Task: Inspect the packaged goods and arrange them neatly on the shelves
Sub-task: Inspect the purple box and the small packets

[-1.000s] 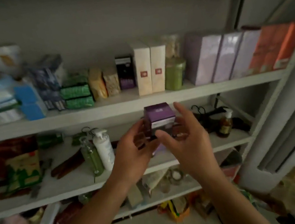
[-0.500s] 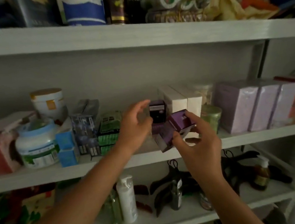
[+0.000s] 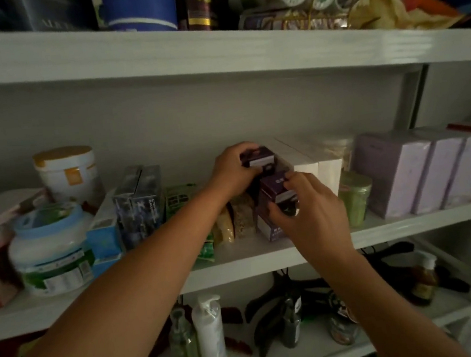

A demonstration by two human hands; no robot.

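Observation:
My left hand (image 3: 232, 172) grips a dark purple box (image 3: 258, 157) standing at the back of the middle shelf (image 3: 412, 225), fingers curled over its top. My right hand (image 3: 306, 208) holds a second small purple box (image 3: 275, 186) just in front of and below the first, thumb under it and fingers over its right side. Both boxes sit left of two tall white boxes (image 3: 316, 168). A pale box front (image 3: 270, 229) shows beneath my right hand; whether it belongs to the held box I cannot tell.
Grain packets (image 3: 239, 216), green packs (image 3: 183, 199), dark boxes (image 3: 139, 199), a blue box (image 3: 103, 236) and tubs (image 3: 50, 248) fill the shelf's left. A green jar (image 3: 355, 196) and lilac boxes (image 3: 423, 170) stand on the right. Bottles (image 3: 208, 333) stand on the shelf below.
The view rose from the lower shelves to the middle shelf. Both hands carried the purple box up onto it; my left hand reached back and took hold of the rear dark purple box.

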